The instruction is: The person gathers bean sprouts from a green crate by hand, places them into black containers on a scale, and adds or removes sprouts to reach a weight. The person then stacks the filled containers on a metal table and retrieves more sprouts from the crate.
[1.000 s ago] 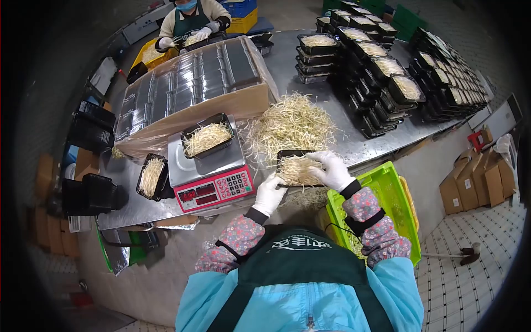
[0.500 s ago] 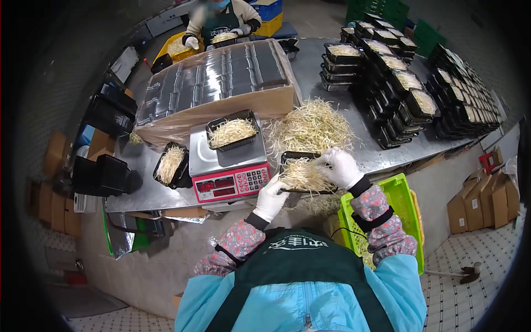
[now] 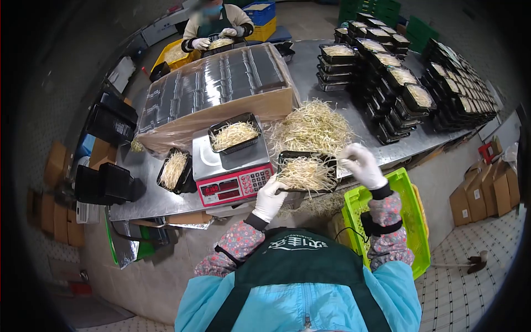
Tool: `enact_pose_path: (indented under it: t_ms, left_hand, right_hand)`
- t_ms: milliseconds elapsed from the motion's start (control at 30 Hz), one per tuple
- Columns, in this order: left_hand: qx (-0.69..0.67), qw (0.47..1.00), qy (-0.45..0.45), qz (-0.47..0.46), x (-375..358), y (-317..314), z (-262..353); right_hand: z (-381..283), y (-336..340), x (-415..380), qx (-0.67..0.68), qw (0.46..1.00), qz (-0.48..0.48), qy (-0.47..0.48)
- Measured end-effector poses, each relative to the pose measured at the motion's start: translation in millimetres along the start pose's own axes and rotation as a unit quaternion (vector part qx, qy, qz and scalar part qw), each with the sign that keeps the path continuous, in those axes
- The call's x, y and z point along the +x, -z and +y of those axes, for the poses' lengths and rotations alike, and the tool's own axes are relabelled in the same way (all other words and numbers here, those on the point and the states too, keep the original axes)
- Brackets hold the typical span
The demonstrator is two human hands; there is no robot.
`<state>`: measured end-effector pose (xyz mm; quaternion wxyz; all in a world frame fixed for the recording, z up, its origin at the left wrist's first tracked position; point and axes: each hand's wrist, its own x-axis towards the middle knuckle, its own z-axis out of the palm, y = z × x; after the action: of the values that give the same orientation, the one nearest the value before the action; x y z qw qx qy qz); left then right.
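Observation:
My left hand, in a white glove, grips the left front edge of a black plastic tray heaped with bean sprouts. The tray is at the table's front edge. Just off its right side is my right hand, gloved too, its fingers loosely bent and apart; no sprouts show in it. Behind the tray lies a loose pile of bean sprouts. To the left, a second filled tray rests on a red-and-silver scale. Another filled tray stands left of the scale.
Wrapped black trays fill a large carton behind the scale. Stacks of filled trays stand at right. A green crate is beside my right arm. Across the table, a co-worker handles a tray. Black containers stand at left.
My right hand has moved from the sprouts in the tray out to the right, clear of its rim. My left hand keeps its grip. The co-worker's hands have come together over their tray.

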<state>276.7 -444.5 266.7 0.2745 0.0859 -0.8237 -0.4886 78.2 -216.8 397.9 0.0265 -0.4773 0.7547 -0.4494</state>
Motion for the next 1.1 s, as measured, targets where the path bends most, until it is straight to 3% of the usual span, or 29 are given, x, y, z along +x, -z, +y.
enact_pose_path:
  t_ms: [67,100,133,200,267,333,433,500,567,600,667,733,767,867,1000,1100]
  left_hand:
    - [-0.008,1.000,-0.004,0.002,1.8,-3.0,-0.3]
    - [-0.016,1.000,-0.005,0.007,3.0,-4.7,0.1]
    - [-0.017,1.000,-0.009,0.004,4.3,-6.9,1.9]
    - [0.004,1.000,-0.010,0.002,6.6,-13.6,6.5]
    - [-0.019,1.000,0.004,-0.012,7.6,-26.1,10.4]
    - [-0.042,0.998,0.018,-0.034,9.9,-40.6,12.3]
    - [-0.037,0.996,-0.060,-0.054,9.7,-68.0,18.2]
    - [-0.026,0.991,-0.062,-0.113,9.9,-83.3,30.9]
    - [-0.020,0.986,-0.085,-0.143,7.0,-101.9,36.4]
    - [-0.011,0.983,-0.101,-0.154,5.0,-110.5,37.7]
    - [-0.005,0.979,-0.121,-0.163,4.8,-122.8,41.4]
    - [0.033,0.973,-0.067,-0.218,0.6,-126.6,49.5]
    - [0.028,0.974,-0.116,-0.191,-0.2,-131.1,49.7]
    - [0.036,0.970,-0.076,-0.227,-1.5,-137.3,54.9]
    - [0.023,0.971,-0.081,-0.225,-2.1,-147.1,56.4]
    - [0.003,0.972,-0.076,-0.223,-1.1,-154.7,50.2]
  right_hand:
    - [0.7,45.5,-29.9,0.091,0.988,0.097,-0.076]
    - [11.2,67.0,-49.3,0.097,0.980,0.164,-0.065]
    - [27.8,86.0,-75.0,0.159,0.949,0.247,-0.116]
    - [48.5,105.4,-117.2,0.309,0.807,0.472,-0.173]
    - [107.0,114.6,-175.1,0.348,0.789,0.485,-0.148]
    - [112.7,96.1,-194.8,0.316,0.763,0.520,-0.219]
    - [66.2,74.9,-173.5,0.180,0.833,0.461,-0.249]
    - [43.9,57.6,-146.1,0.141,0.902,0.366,-0.178]
    - [36.9,34.6,-130.1,-0.071,0.962,0.226,-0.137]
    - [27.6,27.1,-125.6,-0.225,0.948,0.189,-0.123]
    - [27.0,21.5,-125.7,-0.213,0.953,0.164,-0.141]
    - [26.7,17.1,-131.5,-0.192,0.960,0.172,-0.104]
    - [23.1,14.8,-134.3,-0.202,0.962,0.143,-0.115]
    - [38.1,-0.1,-146.9,-0.319,0.935,0.070,-0.140]
    - [49.3,2.9,-156.4,-0.301,0.936,0.095,-0.154]
    - [52.3,20.5,-163.8,-0.198,0.960,0.129,-0.148]
